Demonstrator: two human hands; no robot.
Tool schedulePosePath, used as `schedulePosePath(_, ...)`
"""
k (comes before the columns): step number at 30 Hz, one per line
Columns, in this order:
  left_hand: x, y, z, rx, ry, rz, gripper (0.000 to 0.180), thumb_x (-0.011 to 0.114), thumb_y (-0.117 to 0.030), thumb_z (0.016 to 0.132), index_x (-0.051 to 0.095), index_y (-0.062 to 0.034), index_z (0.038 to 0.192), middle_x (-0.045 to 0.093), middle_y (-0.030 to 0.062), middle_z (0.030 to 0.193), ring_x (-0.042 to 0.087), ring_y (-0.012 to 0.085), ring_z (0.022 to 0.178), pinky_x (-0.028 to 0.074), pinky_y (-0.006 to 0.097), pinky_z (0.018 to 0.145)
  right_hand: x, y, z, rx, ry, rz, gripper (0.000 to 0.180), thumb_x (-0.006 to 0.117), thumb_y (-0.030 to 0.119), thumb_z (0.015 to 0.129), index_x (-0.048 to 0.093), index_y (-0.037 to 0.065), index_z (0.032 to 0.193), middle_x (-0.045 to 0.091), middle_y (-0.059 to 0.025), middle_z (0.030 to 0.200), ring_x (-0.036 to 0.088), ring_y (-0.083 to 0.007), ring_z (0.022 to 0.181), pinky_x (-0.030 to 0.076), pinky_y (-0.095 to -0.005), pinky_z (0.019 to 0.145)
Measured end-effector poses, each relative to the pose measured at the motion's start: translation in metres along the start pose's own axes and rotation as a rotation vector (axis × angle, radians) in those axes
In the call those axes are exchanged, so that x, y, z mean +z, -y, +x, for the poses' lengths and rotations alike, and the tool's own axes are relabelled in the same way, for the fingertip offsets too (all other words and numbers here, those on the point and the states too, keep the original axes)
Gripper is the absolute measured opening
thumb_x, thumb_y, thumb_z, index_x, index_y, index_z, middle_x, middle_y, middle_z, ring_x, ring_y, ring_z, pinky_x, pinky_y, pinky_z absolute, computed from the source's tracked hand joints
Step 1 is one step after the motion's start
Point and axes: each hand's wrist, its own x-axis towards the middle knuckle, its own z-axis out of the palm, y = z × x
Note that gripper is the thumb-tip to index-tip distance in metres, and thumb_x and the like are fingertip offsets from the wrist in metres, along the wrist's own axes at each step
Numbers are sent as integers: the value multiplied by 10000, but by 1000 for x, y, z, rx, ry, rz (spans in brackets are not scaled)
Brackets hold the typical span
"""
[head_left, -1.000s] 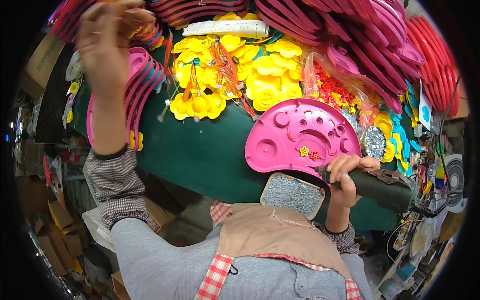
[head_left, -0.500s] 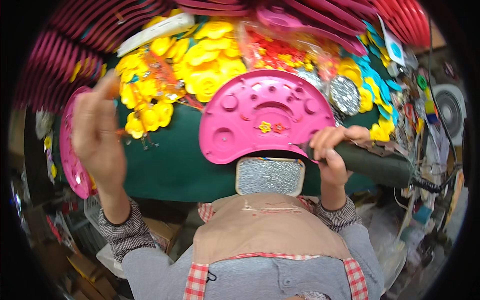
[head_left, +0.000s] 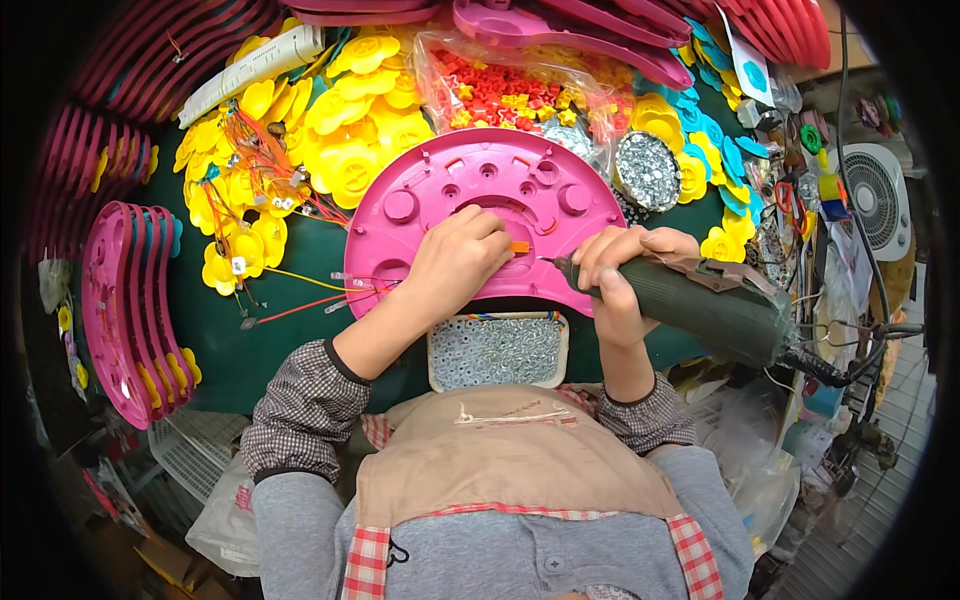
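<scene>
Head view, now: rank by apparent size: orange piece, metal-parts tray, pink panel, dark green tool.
1. Pink panel, partly covered
2. Dark green tool
3. Metal-parts tray
4. Orange piece, visible part only

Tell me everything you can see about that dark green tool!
The dark green tool is a thick, dull cylinder, held slantwise, with a brown strip on top and a thin tip pointing left, over the curved pink panel. The right hand grips its front end, and a black cord shows at its back. I can't tell whether it's running.
</scene>
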Motion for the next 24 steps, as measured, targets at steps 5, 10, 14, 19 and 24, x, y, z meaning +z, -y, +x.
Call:
schedulePosePath(5,1,0,-3,-59,38,-24,144,801,-145,862,775,-36,953,704,76,945,664,273,900,577,400,769,0,-18,-2,-19,17,12,510,632,-89,899,361,65,1303,599,-98,798,608,-195,644,586,-404,666)
schedulePosePath(10,1,0,-4,-65,40,-38,146,801,-150,859,777,-38,950,706,72,935,665,273,898,577,401,767,3,-34,-5,26,-7,0,485,612,-71,898,398,72,1308,589,-104,771,588,-206,620,563,-403,645)
schedulePosePath(14,-1,1,-2,-58,43,-36,144,802,-152,855,780,-42,945,710,70,935,669,274,903,577,403,770,6,-37,-2,73,10,1,466,605,-71,898,419,76,1300,579,-108,768,572,-214,613,551,-411,631)
schedulePosePath(19,1,2,-2,-49,64,-38,170,803,-149,857,783,-40,986,723,74,977,676,279,931,577,407,788,0,-37,-1,121,-22,36,457,606,-43,908,444,68,1321,584,-103,771,575,-211,632,552,-404,662)
schedulePosePath(24,-11,-12,-4,-27,-120,-79,267,836,-139,809,759,-36,1044,710,87,1050,659,310,976,546,445,832,1,12,-12,103,3,185,525,623,3,920,438,136,1393,533,-51,732,561,-192,609,557,-409,695)
